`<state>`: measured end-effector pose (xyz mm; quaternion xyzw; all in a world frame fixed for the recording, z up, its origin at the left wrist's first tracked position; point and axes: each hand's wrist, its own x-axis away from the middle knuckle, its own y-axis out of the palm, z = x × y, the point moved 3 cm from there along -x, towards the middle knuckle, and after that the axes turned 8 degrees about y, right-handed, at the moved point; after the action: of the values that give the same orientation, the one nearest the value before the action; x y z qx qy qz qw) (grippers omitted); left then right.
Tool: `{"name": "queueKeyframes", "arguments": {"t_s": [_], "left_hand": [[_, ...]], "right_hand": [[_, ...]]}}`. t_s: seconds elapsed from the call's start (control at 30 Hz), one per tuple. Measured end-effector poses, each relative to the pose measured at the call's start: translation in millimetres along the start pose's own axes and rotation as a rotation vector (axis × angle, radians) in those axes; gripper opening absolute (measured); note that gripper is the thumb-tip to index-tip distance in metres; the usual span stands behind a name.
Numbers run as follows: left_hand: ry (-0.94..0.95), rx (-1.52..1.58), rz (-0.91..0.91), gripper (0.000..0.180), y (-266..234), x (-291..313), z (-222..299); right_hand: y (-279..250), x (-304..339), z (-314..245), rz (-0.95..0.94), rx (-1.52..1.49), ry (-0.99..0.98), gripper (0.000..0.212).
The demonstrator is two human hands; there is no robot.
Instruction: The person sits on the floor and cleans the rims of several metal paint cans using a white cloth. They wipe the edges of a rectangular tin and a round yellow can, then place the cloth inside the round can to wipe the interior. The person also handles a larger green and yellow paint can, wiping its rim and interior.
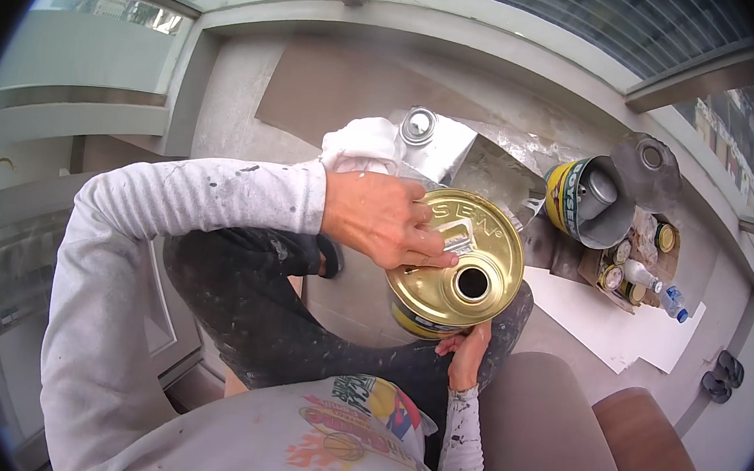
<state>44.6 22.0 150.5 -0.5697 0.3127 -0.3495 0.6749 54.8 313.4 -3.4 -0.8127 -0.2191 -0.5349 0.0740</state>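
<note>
A large round metal can (504, 239) with a shiny gold top and a yellow-and-dark side is held above my lap, tilted so its top faces me. Near its lower edge the top has a round spout with a dark hole. The fingers of my left hand (388, 218) are curled at the wire handle in the middle of the top. Low on the can's near side, my right hand (467, 353) supports it, its fingers partly hidden beneath. Just beyond my left hand are a white cloth (363, 143) and a silver rectangular tin (444, 147) with a round cap.
Ahead to the right, a yellow bucket (562, 194) lies tipped with a grey can inside, by a dark lid (644, 175). A carton holds small tins and bottles (644, 275). White board (568, 322), cardboard (318, 94) and sandals (724, 376) lie on the floor. A grey seat (535, 432) is at my right.
</note>
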Motion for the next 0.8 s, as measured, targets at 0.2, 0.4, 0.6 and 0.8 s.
{"name": "queueKeyframes", "arguments": {"t_s": [0.2,0.4,0.6,0.8], "left_hand": [[-0.098,-0.060,-0.170,0.060,-34.9,26.8,78.6],[-0.258,-0.076,-0.300,0.062,-13.1,58.2,104.5],[-0.572,0.072,-0.388,0.059,71.1,94.0,91.3],[-0.740,0.076,-0.386,0.055,132.2,111.2,59.5]], "right_hand": [[24.8,-61.6,25.9,-0.101,0.340,-0.453,0.067],[53.4,-57.2,-10.3,0.044,0.366,-0.378,0.047],[9.7,-46.6,-121.3,0.399,0.492,-0.955,0.039],[4.6,-59.7,-174.2,0.278,1.084,-1.149,0.041]]}}
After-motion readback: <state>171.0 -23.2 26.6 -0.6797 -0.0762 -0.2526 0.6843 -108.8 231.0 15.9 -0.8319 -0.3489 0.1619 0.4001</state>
